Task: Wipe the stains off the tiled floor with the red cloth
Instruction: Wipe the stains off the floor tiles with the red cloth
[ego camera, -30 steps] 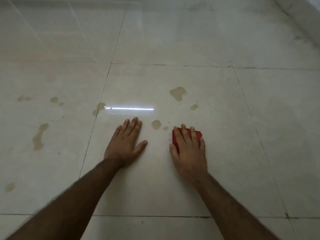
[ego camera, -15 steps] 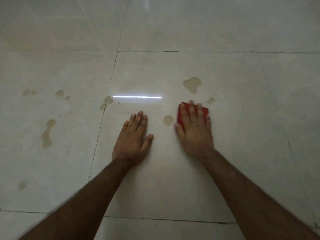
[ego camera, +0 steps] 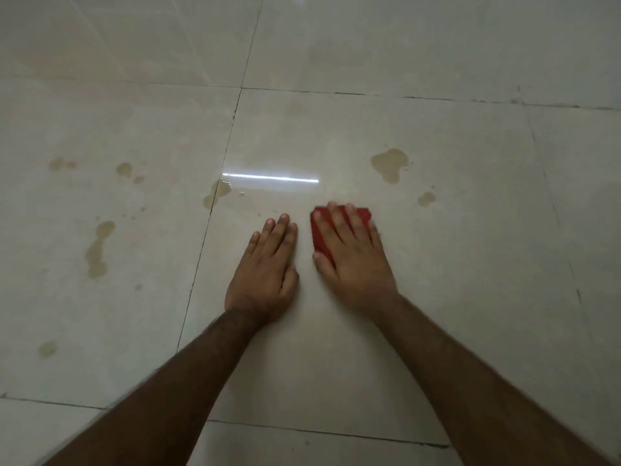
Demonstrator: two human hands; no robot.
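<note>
My right hand (ego camera: 353,253) presses flat on the folded red cloth (ego camera: 320,237), which lies on the pale tiled floor (ego camera: 453,297); only the cloth's left edge and far right corner show around my fingers. My left hand (ego camera: 265,270) rests palm down on the tile just left of it, holding nothing. A large brownish stain (ego camera: 389,163) lies beyond the cloth, and a small stain (ego camera: 426,199) sits to its right. Another stain (ego camera: 216,193) straddles the grout line on the left.
Several more brownish stains dot the left tile, among them a long one (ego camera: 98,248), a pair (ego camera: 125,169) farther back and a faint one (ego camera: 48,348) nearer me. A bright strip of reflected light (ego camera: 270,177) lies ahead of my left hand.
My right hand slid the cloth forward, then left toward my left hand, over the round stain that lay between the hands; that stain no longer shows. My left thumb has tucked in.
</note>
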